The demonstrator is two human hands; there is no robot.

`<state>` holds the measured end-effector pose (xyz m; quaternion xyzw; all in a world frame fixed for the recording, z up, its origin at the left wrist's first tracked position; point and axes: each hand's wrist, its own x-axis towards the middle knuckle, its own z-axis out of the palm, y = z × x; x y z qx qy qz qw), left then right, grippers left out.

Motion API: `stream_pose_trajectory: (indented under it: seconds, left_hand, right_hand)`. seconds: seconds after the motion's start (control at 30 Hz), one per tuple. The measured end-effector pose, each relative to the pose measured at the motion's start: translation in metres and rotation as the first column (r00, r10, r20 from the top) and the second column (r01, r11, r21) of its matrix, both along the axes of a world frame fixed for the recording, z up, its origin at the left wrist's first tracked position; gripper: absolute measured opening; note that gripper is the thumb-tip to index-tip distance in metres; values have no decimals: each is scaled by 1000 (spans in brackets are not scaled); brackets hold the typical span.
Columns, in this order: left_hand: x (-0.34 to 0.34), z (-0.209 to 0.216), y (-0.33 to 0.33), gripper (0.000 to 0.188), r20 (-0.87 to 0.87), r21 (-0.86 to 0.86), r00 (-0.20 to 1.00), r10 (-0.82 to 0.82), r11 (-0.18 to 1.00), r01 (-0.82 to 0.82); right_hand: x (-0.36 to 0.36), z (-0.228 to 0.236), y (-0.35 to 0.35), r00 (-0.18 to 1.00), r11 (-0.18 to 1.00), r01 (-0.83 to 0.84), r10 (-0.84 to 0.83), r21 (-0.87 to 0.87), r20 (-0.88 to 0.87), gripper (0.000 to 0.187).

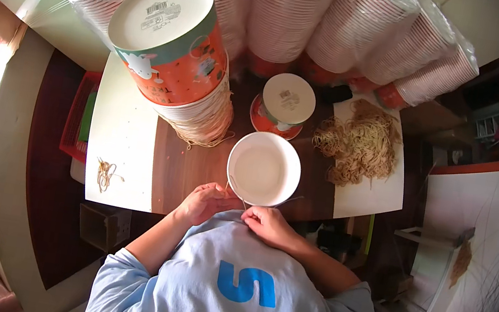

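Note:
A white paper bucket (264,168) stands at the table's near edge, its open mouth facing up. Just in front of it, my left hand (210,203) pinches a thin pale cord (229,183) near the left of the rim. On the other side, my right hand (269,226) is closed on the same cord, its fingertips pressed together close to the bucket's near side. How the cord joins the bucket is too small to tell. Behind it, a smaller upturned orange and green bucket (288,99) shows its white base.
A tall stack of upturned orange buckets (174,75), hung with cords, rises at left. Plastic-wrapped bucket stacks (292,12) line the back. A tangled heap of cords (365,145) lies at right, a small bunch (105,176) at left. A red crate (78,116) stands beyond the table's left.

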<state>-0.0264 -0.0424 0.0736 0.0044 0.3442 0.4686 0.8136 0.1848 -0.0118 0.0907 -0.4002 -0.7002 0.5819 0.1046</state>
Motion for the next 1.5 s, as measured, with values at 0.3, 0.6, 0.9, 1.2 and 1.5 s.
stream_pose_trajectory:
  seconds: [0.3,0.6,0.9,1.2,1.5]
  left_hand:
    - [10,-24,-7,4,-173,167,985,23,986,6]
    - [15,-11,-20,7,-777,281,629,2,896,344]
    - [12,3,-18,18,-917,255,393,62,851,459]
    - [13,7,-4,27,-908,370,89,410,680,633]
    - [18,-18,-10,17,-857,482,68,510,749,454]
  right_hand:
    - [-19,-15,0,988,970,141,-125,198,-90,10]
    - [-37,-10,-2,902,923,382,-383,-49,-199,15]
    - [-36,-22,-4,936,939,339,-330,54,-122,13]
    - [-39,-33,-8,922,952,293,-306,-87,-237,14]
    - [-37,-33,-4,976,963,220,-216,153,-40,13]
